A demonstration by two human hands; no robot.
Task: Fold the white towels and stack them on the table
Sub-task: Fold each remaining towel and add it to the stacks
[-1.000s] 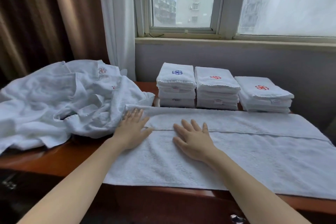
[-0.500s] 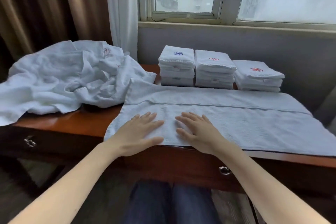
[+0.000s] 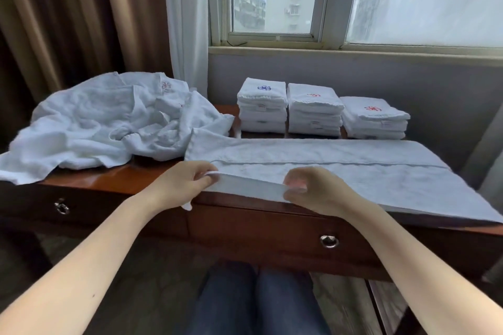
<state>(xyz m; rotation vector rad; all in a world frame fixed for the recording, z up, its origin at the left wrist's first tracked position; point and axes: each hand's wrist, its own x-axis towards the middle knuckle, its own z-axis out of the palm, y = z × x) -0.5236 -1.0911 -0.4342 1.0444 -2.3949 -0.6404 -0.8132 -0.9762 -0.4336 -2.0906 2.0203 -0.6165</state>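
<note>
The crumpled towel heap [image 3: 109,128] hid the left rear of the worktop [image 3: 109,182]. The left hand [image 3: 185,185] and right hand [image 3: 313,190], a little apart, each pinched the near hem of the spread towel [image 3: 353,174], raised above the front edge. The towel's right end ran out of frame.

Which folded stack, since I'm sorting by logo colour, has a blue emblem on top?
The leftmost stack, nearest the crumpled towel pile: its top towel carries a blue emblem, while the middle stack and right stack show red ones.
</note>
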